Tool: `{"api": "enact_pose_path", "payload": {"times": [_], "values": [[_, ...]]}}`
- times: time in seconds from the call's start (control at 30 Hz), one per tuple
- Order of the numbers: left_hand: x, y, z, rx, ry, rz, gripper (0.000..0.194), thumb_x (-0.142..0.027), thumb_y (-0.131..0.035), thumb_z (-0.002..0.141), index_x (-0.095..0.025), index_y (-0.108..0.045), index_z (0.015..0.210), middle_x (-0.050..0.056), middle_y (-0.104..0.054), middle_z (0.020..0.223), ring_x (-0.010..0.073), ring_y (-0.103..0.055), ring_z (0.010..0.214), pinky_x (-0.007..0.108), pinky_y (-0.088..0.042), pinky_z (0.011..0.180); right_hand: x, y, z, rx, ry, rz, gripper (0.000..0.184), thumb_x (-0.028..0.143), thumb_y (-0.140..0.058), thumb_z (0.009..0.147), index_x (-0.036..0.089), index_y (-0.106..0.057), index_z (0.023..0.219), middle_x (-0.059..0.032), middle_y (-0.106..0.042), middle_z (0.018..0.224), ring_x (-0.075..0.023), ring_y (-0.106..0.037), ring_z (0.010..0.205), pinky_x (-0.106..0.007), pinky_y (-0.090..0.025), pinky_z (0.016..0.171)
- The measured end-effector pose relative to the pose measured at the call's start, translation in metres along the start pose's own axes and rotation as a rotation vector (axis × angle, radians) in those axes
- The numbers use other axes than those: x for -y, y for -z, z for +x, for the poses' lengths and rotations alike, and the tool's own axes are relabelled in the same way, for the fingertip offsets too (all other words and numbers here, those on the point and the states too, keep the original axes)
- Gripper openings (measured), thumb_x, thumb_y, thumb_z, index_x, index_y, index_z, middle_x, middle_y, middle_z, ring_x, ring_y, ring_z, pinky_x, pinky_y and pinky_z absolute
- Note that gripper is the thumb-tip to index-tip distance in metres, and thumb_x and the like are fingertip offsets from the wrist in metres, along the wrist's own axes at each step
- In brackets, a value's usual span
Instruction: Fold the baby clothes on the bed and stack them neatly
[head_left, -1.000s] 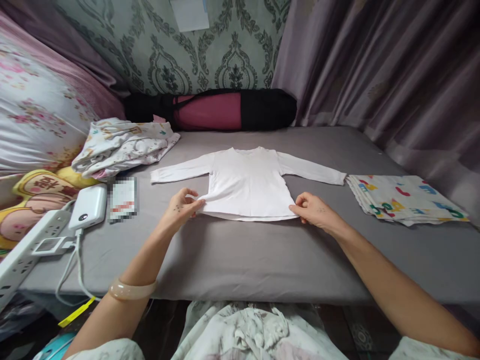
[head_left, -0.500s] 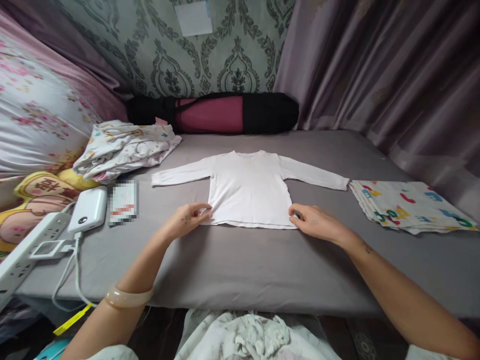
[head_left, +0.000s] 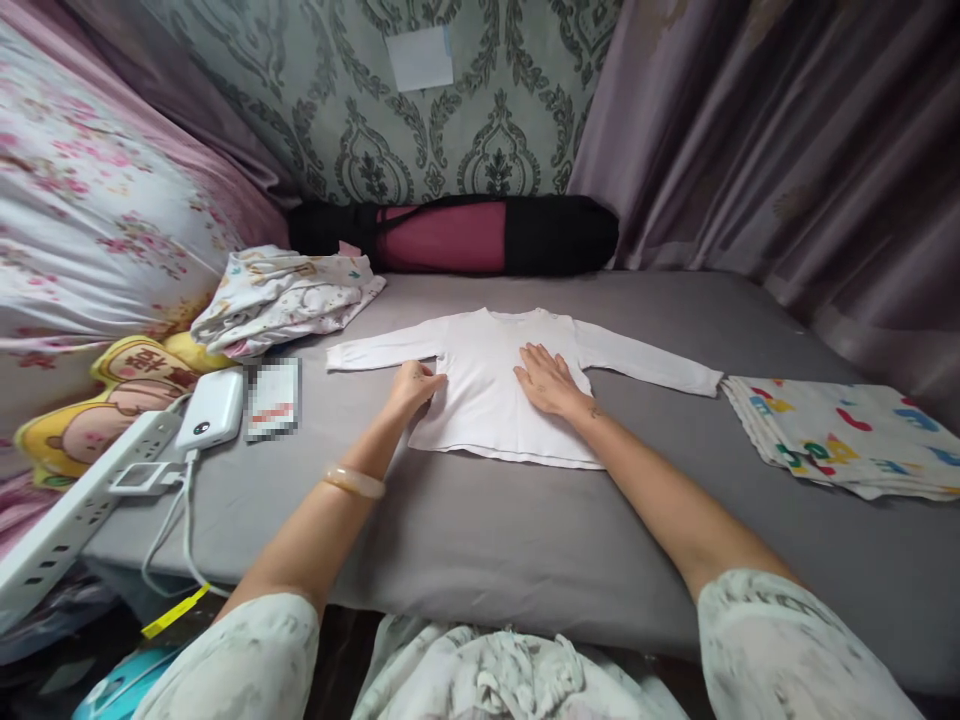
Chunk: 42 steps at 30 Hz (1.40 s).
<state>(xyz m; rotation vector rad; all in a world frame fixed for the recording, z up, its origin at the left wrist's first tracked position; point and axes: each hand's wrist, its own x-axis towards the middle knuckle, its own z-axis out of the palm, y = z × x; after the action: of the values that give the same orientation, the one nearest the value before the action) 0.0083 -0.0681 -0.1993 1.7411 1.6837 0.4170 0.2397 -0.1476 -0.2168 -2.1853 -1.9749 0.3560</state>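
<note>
A small white long-sleeved shirt [head_left: 487,405] lies spread flat, neck away from me and both sleeves stretched out to the sides. My left hand [head_left: 415,388] is closed at the shirt's left side edge, below the sleeve, with thumb and fingers pinching the cloth. Flat on the right half of the shirt's front rests my right hand [head_left: 550,380], fingers stretched out and holding nothing.
Folded cloth with colourful letters [head_left: 855,430] lies by the right cuff. On the left are rumpled printed cloth [head_left: 289,300], a white power bank [head_left: 211,408] with cables, and a power strip [head_left: 90,510]. A long black and maroon bag [head_left: 442,238] lies along the wall.
Both hands have left the bottom hem corners. My left hand moved up to the shirt's side edge; my right hand let go and now lies flat on the front. The view shifted slightly left.
</note>
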Motion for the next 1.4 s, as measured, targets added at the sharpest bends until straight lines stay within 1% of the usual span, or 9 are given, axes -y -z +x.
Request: {"api": "enact_pose_path", "payload": {"times": [0.17, 0.3, 0.57, 0.77, 0.87, 0.93, 1.07, 1.2, 1.4], "values": [[0.004, 0.003, 0.008, 0.018, 0.001, -0.056, 0.009, -0.022, -0.066, 0.067, -0.016, -0.061, 0.064, -0.003, -0.051, 0.049, 0.0103, -0.047, 0.046, 0.022, -0.034, 0.048, -0.003, -0.011, -0.001, 0.004, 0.02, -0.047, 0.065, 0.047, -0.02, 0.1, 0.011, -0.024, 0.154, -0.012, -0.015, 0.162, -0.0241, -0.008, 0.149, -0.049, -0.005, 0.12], [0.004, 0.005, 0.007, -0.054, -0.047, 0.028, 0.005, -0.022, -0.063, 0.07, -0.017, -0.062, 0.068, 0.0, -0.057, 0.056, 0.0139, -0.055, 0.056, 0.023, -0.037, 0.054, 0.002, -0.014, -0.015, 0.035, 0.094, -0.055, 0.068, 0.051, -0.019, 0.099, 0.01, -0.022, 0.154, -0.0122, -0.011, 0.162, -0.0241, -0.004, 0.149, -0.05, -0.003, 0.12], [0.006, -0.004, 0.003, -0.144, -0.255, 0.371, 0.017, -0.021, -0.047, 0.089, -0.016, -0.059, 0.099, 0.009, -0.069, 0.09, 0.0219, -0.064, 0.084, 0.027, -0.041, 0.071, 0.026, -0.008, -0.067, 0.193, 0.415, 0.009, 0.068, 0.053, -0.019, 0.1, 0.013, -0.023, 0.155, -0.0131, -0.01, 0.162, -0.025, -0.004, 0.149, -0.053, 0.001, 0.119], [0.014, -0.013, -0.008, -0.155, -0.341, 0.545, 0.03, -0.029, -0.033, 0.098, -0.013, -0.049, 0.118, 0.015, -0.069, 0.096, 0.0267, -0.066, 0.087, 0.032, -0.043, 0.073, 0.048, 0.009, -0.104, 0.41, 0.664, 0.289, 0.06, 0.053, -0.03, 0.1, 0.021, -0.036, 0.151, -0.0086, -0.02, 0.161, -0.0238, -0.014, 0.148, -0.047, -0.005, 0.121], [0.015, -0.013, -0.01, -0.145, -0.362, 0.582, 0.031, -0.031, -0.03, 0.1, -0.014, -0.049, 0.116, 0.016, -0.069, 0.097, 0.0275, -0.067, 0.087, 0.033, -0.044, 0.072, 0.053, 0.019, -0.088, 0.53, 0.715, 0.517, 0.052, 0.05, -0.026, 0.102, 0.026, -0.057, 0.135, -0.0029, -0.049, 0.147, -0.0199, -0.042, 0.137, -0.037, -0.028, 0.116], [0.016, -0.013, -0.011, -0.143, -0.363, 0.584, 0.03, -0.031, -0.029, 0.1, -0.015, -0.05, 0.115, 0.016, -0.069, 0.096, 0.0276, -0.068, 0.087, 0.033, -0.044, 0.071, 0.053, 0.02, -0.06, 0.471, 0.629, 0.606, 0.053, 0.047, -0.024, 0.102, 0.022, -0.062, 0.129, -0.0039, -0.06, 0.136, -0.0186, -0.053, 0.127, -0.033, -0.038, 0.109], [0.02, -0.01, -0.015, -0.153, -0.399, 0.539, 0.028, -0.03, -0.034, 0.099, -0.016, -0.05, 0.115, 0.015, -0.067, 0.101, 0.0263, -0.067, 0.092, 0.032, -0.046, 0.074, 0.045, 0.007, 0.009, 0.033, 0.319, 0.36, 0.049, 0.034, -0.035, 0.099, 0.01, -0.05, 0.139, -0.0133, -0.04, 0.152, -0.0212, -0.032, 0.142, -0.035, -0.022, 0.117], [0.029, -0.009, -0.025, -0.153, -0.387, 0.501, 0.03, -0.033, -0.044, 0.094, -0.016, -0.048, 0.118, 0.011, -0.068, 0.097, 0.0244, -0.066, 0.093, 0.032, -0.047, 0.077, 0.046, -0.013, 0.044, 0.027, 0.149, 0.092, 0.059, 0.035, -0.028, 0.1, 0.008, -0.028, 0.152, -0.0128, -0.016, 0.162, -0.0229, -0.007, 0.149, -0.044, -0.003, 0.12], [0.047, -0.005, -0.039, -0.105, -0.363, 0.439, 0.03, -0.031, -0.049, 0.089, -0.02, -0.047, 0.117, 0.004, -0.069, 0.083, 0.021, -0.066, 0.086, 0.03, -0.047, 0.077, 0.082, -0.039, 0.021, 0.063, 0.247, 0.061, 0.067, 0.044, -0.022, 0.099, 0.005, -0.021, 0.154, -0.0141, -0.012, 0.162, -0.0247, -0.005, 0.149, -0.049, 0.0, 0.119]]}}
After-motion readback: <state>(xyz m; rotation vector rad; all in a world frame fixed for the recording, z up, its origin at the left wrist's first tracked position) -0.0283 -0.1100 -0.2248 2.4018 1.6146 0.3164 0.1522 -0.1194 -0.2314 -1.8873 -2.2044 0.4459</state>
